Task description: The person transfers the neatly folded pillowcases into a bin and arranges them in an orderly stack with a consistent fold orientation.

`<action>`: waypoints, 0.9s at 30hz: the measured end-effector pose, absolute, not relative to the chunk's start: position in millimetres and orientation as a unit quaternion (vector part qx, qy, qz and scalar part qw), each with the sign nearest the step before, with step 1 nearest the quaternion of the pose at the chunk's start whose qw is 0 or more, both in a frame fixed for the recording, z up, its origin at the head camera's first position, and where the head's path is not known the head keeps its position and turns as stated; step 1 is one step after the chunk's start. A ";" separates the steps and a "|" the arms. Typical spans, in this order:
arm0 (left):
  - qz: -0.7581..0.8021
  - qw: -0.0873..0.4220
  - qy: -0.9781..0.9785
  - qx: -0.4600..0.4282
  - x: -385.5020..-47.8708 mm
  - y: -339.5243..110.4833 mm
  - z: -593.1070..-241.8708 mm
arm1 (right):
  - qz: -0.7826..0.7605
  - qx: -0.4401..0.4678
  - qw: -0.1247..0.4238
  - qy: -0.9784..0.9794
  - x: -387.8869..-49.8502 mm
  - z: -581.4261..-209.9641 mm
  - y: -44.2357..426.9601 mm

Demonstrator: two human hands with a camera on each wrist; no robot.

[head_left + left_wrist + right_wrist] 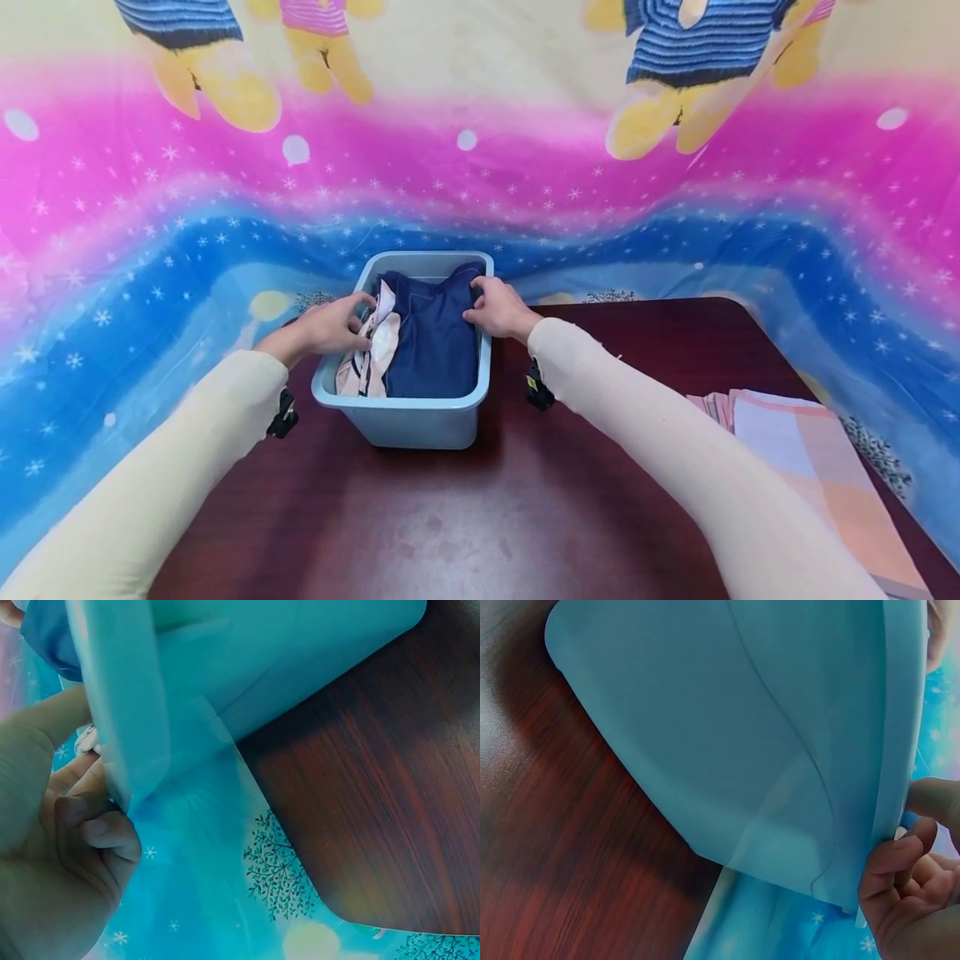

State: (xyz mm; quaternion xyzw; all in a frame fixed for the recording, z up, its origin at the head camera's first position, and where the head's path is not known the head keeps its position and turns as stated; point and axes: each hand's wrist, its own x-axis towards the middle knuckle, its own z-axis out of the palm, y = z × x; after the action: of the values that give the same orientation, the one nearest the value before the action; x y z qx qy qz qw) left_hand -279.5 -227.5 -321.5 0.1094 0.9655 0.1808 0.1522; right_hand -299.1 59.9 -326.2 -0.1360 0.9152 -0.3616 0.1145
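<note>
A light blue plastic bin (420, 425) stands on the table, holding a folded navy garment (438, 350) and, along its left side, a cream-and-pink patterned cloth (382, 342) with dark lines. Over the left rim, my left hand (330, 325) pinches the patterned cloth between thumb and fingers; in the left wrist view, several of its fingers curl outside the bin wall (195, 690). At the right rim my right hand (501, 310) pinches the navy garment's edge. The bin wall (727, 750) partly hides the right fingertips in the right wrist view.
Folded checked cloth (817, 467) in white, pink and orange lies at the right of the dark wooden table (450, 525). Behind and beside the table hangs a colourful printed curtain (525, 175). Both forearms wear cream sleeves with black wrist cameras.
</note>
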 end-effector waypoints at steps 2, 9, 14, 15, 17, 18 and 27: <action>0.175 0.152 0.966 0.117 -278.6 -227.0 -321.4 | -0.365 -0.143 0.114 0.913 -298.1 -326.1 59.9; 0.162 0.147 0.967 0.127 -277.9 -225.5 -322.4 | -0.375 -0.156 0.106 0.907 -296.0 -326.5 61.5; 0.169 0.153 0.966 0.119 -276.9 -225.9 -322.6 | -0.373 -0.155 0.104 0.909 -295.6 -327.2 62.0; 0.170 0.155 0.966 0.119 -276.7 -226.0 -322.4 | -0.373 -0.154 0.105 0.909 -295.4 -327.4 62.1; 0.175 0.158 0.965 0.119 -276.9 -226.1 -322.1 | -0.375 -0.153 0.105 0.908 -295.2 -328.1 62.3; 0.178 0.159 0.964 0.118 -277.2 -226.3 -322.1 | -0.376 -0.152 0.105 0.908 -295.0 -328.0 62.3; 0.207 0.158 0.958 0.122 -275.9 -229.1 -320.6 | -0.392 -0.164 0.108 0.899 -294.5 -326.6 64.4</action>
State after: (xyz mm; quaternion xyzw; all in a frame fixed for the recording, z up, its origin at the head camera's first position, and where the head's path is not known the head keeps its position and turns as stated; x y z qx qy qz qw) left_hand -275.9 -229.1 -320.6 0.1219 0.9577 0.2069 0.1585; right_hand -294.5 64.4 -326.6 -0.1639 0.8988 -0.3921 0.1078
